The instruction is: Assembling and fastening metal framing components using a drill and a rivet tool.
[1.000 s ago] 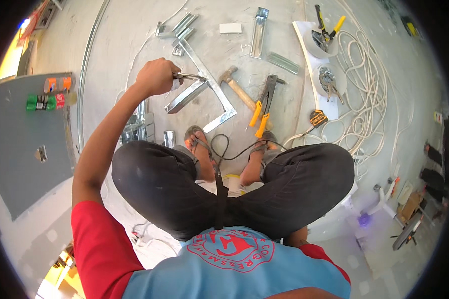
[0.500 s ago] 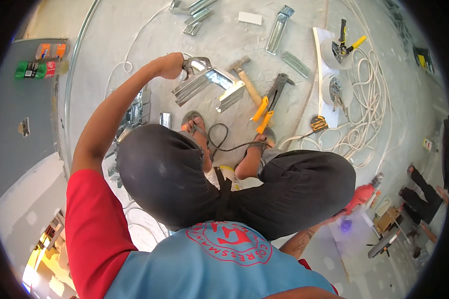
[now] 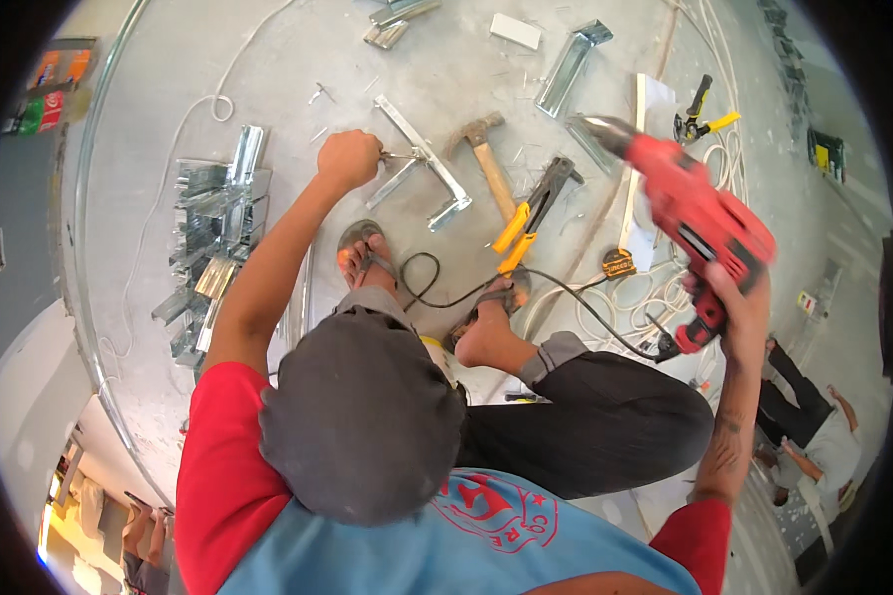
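Observation:
In my right hand is a red power drill, raised over the floor at the right with its tip toward the upper left. A black cord runs from its handle. My left hand is closed around metal pliers, mostly hidden in the fist. Their jaws meet an assembly of bent metal channel pieces, tilted just in front of my left foot. A claw hammer and yellow-handled snips lie on the floor between my two hands.
A stack of cut metal channels lies left of my left arm. Yellow-and-black pliers, a tape measure and coiled white cable are at the right. Another metal channel lies farther off. Another person is at the far right.
My right hand has come up from low at the right, bringing the drill over the floor. My left hand has shifted slightly down, and the metal assembly has turned.

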A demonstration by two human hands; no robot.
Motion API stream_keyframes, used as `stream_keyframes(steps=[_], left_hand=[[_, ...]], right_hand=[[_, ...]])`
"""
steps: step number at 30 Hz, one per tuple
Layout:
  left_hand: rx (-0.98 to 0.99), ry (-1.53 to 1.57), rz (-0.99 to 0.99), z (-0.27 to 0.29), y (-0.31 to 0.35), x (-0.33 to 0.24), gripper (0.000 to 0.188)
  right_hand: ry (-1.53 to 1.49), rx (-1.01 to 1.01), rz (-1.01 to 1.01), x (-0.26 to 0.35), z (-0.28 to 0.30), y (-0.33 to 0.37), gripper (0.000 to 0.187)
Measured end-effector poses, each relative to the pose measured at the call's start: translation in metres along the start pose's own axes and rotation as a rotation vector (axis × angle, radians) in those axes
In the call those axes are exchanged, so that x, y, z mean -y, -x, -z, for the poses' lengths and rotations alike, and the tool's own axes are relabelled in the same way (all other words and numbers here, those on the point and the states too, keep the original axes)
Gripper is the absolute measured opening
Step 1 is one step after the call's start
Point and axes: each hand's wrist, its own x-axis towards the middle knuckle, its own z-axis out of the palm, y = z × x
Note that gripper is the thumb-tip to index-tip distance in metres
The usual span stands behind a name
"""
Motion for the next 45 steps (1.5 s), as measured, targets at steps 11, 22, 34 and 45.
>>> stream_keyframes(steps=[11,22,34,45], left_hand=[[-0.085,-0.551,-0.025,0.072,0.061,-0.085,0.011],[-0.525,-0.421,-0.110,0.106,0.089,-0.067,0.056],[-0.865,-0.394,-0.224,0.126,0.088,-0.066,0.053],[-0.885,-0.337,-0.248,0.115,0.095,-0.066,0.051]], right_hand=[[-0.137,0.026,-0.227,-0.031,-0.134,0.002,0.053],[-0.309,-0.080,-0.288,-0.072,-0.117,0.029,0.057],[-0.359,-0.064,-0.319,-0.082,-0.118,0.028,0.057],[-0.338,-0.063,-0.313,-0.077,-0.120,0.023,0.062]])
